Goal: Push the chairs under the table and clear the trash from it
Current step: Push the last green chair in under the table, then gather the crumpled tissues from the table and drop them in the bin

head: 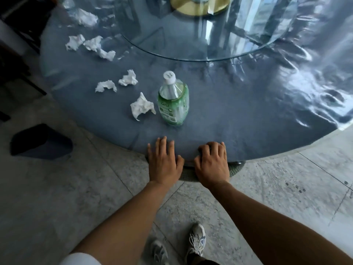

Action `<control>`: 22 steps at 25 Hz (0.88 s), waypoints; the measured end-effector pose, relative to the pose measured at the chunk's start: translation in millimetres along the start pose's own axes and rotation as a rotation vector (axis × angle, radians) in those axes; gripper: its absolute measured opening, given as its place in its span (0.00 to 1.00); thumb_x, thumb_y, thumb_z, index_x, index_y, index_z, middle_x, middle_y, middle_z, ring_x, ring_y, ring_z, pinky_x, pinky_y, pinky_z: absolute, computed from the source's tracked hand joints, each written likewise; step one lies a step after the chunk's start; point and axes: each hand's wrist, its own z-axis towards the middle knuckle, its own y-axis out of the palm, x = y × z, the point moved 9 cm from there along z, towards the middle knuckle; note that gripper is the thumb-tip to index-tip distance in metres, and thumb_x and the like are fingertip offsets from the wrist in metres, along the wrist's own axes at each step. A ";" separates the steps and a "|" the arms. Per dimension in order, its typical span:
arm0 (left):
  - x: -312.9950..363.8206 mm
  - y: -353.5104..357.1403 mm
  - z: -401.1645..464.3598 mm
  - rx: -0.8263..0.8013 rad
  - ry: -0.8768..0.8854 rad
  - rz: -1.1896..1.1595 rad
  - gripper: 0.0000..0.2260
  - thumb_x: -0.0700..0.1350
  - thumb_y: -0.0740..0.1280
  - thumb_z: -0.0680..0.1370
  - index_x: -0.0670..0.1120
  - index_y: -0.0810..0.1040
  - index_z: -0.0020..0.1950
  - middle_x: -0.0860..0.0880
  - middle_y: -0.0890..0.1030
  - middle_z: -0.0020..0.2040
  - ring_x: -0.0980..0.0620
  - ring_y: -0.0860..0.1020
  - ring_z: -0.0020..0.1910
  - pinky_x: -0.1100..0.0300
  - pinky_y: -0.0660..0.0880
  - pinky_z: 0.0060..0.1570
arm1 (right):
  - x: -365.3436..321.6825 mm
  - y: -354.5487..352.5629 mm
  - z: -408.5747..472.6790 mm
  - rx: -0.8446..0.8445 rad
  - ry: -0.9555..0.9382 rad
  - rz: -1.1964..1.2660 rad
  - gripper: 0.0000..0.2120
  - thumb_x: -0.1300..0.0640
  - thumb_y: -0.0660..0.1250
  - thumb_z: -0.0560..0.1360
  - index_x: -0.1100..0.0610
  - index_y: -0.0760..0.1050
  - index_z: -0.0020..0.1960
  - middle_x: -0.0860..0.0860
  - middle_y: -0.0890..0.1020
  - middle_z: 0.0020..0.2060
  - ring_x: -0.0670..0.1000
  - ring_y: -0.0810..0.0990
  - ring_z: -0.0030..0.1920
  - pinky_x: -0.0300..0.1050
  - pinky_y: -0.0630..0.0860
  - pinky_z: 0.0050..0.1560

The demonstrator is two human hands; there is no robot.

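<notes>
Green-labelled bottle [173, 101] upright, crumpled white tissues [142, 106] on table [248, 119]; left grip [164, 163] flat, right grip [212, 163] loosely curled, both empty

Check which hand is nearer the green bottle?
Left. The left hand lies at the table edge just below the green bottle; the right hand sits farther off to its right.

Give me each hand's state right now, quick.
Left hand: open, fingers flat over the table edge, holding nothing.
Right hand: fingers curled, resting there; a grip cannot be told.

Green-labelled bottle [173, 101], white crumpled tissues [142, 106], blue-grey table [238, 119].
</notes>
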 end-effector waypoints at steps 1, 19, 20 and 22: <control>-6.7 -1.7 -6.7 -0.006 -0.033 -0.007 0.26 0.53 0.59 0.77 0.41 0.74 0.71 0.37 0.71 0.73 0.37 0.67 0.74 0.32 0.58 0.74 | 1.3 1.9 -0.1 -0.021 0.002 -0.009 0.16 0.49 0.57 0.79 0.57 0.76 0.57 0.57 0.74 0.55 0.60 0.71 0.61 0.63 0.56 0.79; -236.2 -98.4 -9.9 -0.131 -0.209 -0.130 0.38 0.64 0.47 0.76 0.47 0.57 0.83 0.39 0.57 0.82 0.40 0.55 0.80 0.37 0.47 0.78 | -214.4 42.3 50.1 -0.300 -0.017 -0.157 0.32 0.44 0.60 0.81 0.55 0.58 0.80 0.61 0.60 0.79 0.63 0.52 0.81 0.67 0.44 0.80; -248.8 -100.2 -5.0 -0.146 -0.190 -0.134 0.37 0.64 0.48 0.77 0.48 0.55 0.83 0.40 0.56 0.82 0.40 0.54 0.81 0.38 0.46 0.79 | -223.1 44.9 58.8 -0.289 0.013 -0.157 0.33 0.44 0.61 0.80 0.55 0.58 0.80 0.61 0.60 0.78 0.63 0.52 0.81 0.67 0.45 0.80; -271.5 -102.8 6.8 -0.157 -0.169 -0.160 0.36 0.63 0.51 0.78 0.48 0.53 0.83 0.41 0.55 0.83 0.41 0.53 0.81 0.39 0.46 0.79 | -237.5 50.9 76.7 -0.264 0.064 -0.146 0.33 0.45 0.62 0.78 0.55 0.60 0.79 0.61 0.61 0.77 0.64 0.55 0.79 0.66 0.50 0.79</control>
